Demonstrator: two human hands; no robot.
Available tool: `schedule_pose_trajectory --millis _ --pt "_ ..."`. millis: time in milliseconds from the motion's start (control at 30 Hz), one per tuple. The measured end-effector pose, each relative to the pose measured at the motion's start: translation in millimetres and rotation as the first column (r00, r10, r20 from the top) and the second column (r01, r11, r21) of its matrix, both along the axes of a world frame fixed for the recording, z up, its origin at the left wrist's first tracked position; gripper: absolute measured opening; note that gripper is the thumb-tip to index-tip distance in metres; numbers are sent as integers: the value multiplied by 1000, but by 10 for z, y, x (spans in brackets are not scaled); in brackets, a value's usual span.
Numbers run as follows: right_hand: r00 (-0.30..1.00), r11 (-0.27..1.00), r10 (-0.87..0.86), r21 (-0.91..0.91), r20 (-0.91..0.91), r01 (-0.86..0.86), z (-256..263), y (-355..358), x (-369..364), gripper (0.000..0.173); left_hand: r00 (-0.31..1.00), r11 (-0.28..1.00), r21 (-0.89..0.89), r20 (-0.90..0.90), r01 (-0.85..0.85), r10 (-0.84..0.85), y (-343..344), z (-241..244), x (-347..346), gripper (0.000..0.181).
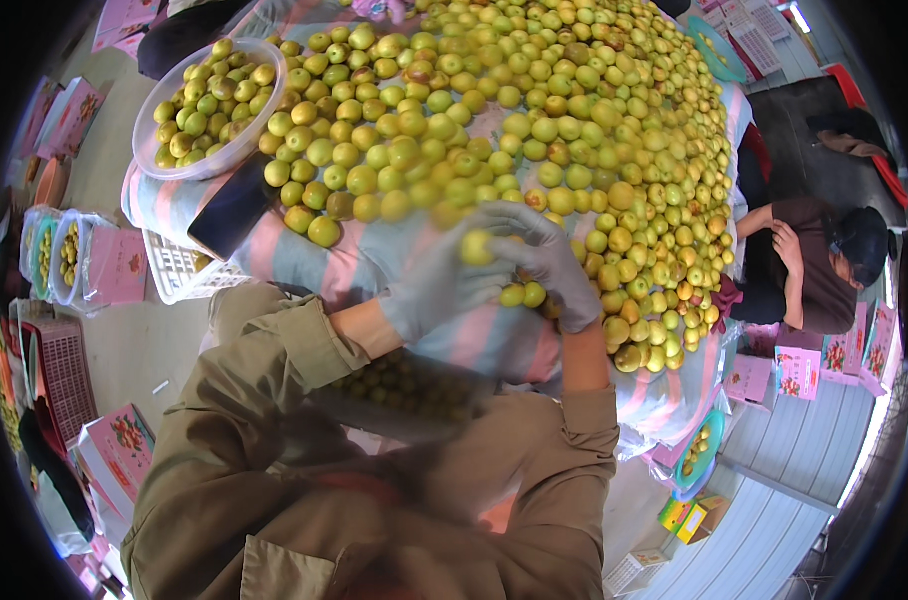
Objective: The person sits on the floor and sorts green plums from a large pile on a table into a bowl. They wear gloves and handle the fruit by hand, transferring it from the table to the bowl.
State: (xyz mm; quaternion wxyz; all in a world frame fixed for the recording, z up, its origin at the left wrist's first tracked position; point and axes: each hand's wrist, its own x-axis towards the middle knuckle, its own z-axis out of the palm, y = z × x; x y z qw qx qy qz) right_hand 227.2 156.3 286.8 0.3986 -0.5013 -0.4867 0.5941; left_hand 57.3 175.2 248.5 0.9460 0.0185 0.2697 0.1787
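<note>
Both my hands wear thin grey gloves and meet above the near side of a cloth-covered table. A yellow-green fruit (476,247), apparently a jujube, lies between them. My left hand (435,281) is blurred and cupped against its left side. The fingers of my right hand (548,262) curl round it from the right. Two similar fruits (522,295) show just below my right palm, on or near the striped cloth (469,337). Beyond my hands spreads a wide layer of loose jujubes (544,135), some with brown patches. Below my forearms, a dark container of fruit (409,390) is partly hidden and blurred.
A translucent plastic bowl (145,142) full of jujubes stands at the table's left, beside a dark phone (233,206). Under that edge is a white plastic basket (191,270). Pink printed cartons (116,450) stand around. At the right sits another person (814,270), arms folded.
</note>
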Motion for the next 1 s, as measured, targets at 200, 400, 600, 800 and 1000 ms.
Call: schedule_pose_trajectory --millis 200,400,600,800,1000 --pt "883 945 -151 327 444 -3 -442 217 -38 30 973 957 267 -160 -117 164 -127 20 3 33" --pt "667 704 -279 619 691 -347 -489 419 -178 26 981 982 32 -51 -186 188 -63 214 -238 29" --pt "425 686 -334 526 841 -503 -581 422 -309 22 945 823 546 -157 -158 286 -2 63 -362 41" --pt "559 677 -376 631 739 -379 -742 362 -412 22 947 941 115 15 -320 320 82 246 -351 50" --pt "812 872 -341 483 474 84 -602 274 -388 34 944 939 169 -90 -300 318 183 290 -348 51"
